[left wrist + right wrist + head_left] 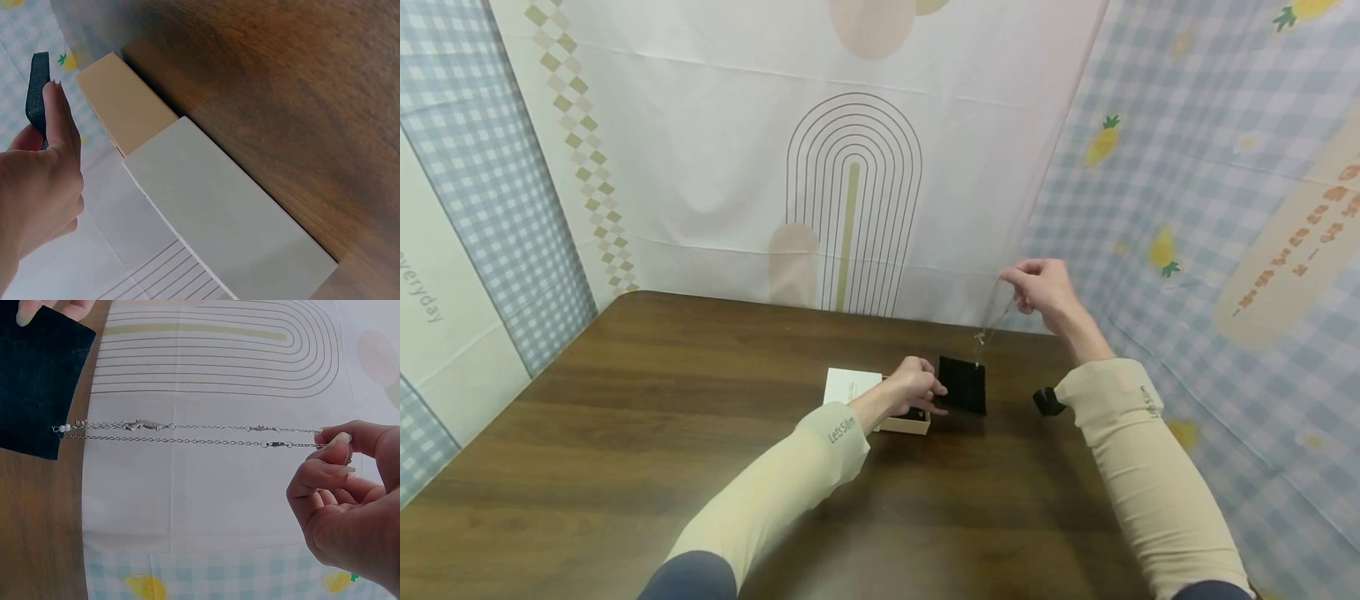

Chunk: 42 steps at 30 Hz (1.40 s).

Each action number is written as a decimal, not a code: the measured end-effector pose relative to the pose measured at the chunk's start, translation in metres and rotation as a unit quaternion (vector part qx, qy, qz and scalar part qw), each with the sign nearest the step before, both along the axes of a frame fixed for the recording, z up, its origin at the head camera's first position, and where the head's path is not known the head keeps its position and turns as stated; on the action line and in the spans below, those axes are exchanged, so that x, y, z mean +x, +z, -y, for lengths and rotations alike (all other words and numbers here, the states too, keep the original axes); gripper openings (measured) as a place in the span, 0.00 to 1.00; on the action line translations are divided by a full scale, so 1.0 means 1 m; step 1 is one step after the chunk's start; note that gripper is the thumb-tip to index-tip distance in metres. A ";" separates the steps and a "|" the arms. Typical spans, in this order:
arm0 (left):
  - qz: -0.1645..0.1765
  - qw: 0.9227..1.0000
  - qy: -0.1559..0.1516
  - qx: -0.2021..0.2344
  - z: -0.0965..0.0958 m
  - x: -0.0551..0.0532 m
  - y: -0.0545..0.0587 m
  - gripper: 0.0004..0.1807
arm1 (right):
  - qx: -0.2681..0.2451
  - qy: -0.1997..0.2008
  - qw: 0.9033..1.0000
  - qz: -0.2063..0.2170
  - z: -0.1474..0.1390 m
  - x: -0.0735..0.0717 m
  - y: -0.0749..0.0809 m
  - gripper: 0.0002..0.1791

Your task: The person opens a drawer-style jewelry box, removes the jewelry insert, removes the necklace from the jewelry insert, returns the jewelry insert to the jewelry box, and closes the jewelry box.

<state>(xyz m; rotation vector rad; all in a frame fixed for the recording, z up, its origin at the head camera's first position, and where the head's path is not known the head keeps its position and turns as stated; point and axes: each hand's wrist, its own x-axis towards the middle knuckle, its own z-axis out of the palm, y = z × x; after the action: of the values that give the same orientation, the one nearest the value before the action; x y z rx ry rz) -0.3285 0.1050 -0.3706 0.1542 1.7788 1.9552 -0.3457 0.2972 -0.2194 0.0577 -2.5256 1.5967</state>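
Note:
My left hand [916, 385] pinches a flat black square pouch [962, 387] by its left side, raised above the table. In the left wrist view the pouch [39, 94] appears edge-on between thumb and fingers. Higher up and to the right, my right hand [1041, 287] pinches a thin silver chain necklace [212, 427] at its top. The necklace hangs down in two strands, with small silver pieces along it and a white bead near the low end. That low end overlaps the pouch's top edge; whether it is inside cannot be told.
Beneath my left hand is a cardboard box [906, 427] with dark contents, partly covered by its white sleeve [852, 385]. A small black object [1048, 402] appears beside my right cuff. Printed cloth [715, 167] hangs behind the brown wooden table [700, 400].

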 end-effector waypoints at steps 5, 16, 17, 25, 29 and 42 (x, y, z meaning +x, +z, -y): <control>-0.003 1.000 0.001 -0.003 0.000 0.000 0.000 0.17 | -0.017 -0.002 1.000 -0.013 -0.001 0.000 0.001 0.09; -0.007 1.000 0.007 -0.017 -0.002 0.000 -0.002 0.17 | -0.015 -0.020 1.000 -0.016 -0.006 0.001 0.003 0.06; -0.008 1.000 0.007 -0.019 -0.001 0.000 -0.001 0.18 | -0.016 -0.021 1.000 -0.017 -0.006 0.001 0.003 0.06; -0.016 0.999 0.002 -0.029 -0.002 0.002 -0.003 0.21 | -0.036 -0.026 0.999 -0.021 -0.009 0.000 0.003 0.10; -0.019 0.999 0.001 -0.027 -0.003 0.002 -0.004 0.19 | -0.038 -0.037 0.998 -0.028 -0.010 -0.001 0.002 0.11; -0.016 1.000 0.007 -0.022 -0.005 0.003 -0.002 0.14 | -0.034 -0.067 0.996 -0.044 -0.014 -0.001 0.004 0.07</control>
<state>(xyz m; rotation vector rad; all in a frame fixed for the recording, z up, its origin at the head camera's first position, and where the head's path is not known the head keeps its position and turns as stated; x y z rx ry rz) -0.3255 0.1096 -0.3727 0.1602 1.8463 1.9318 -0.3466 0.3111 -0.2151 -0.0470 -2.3551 1.5906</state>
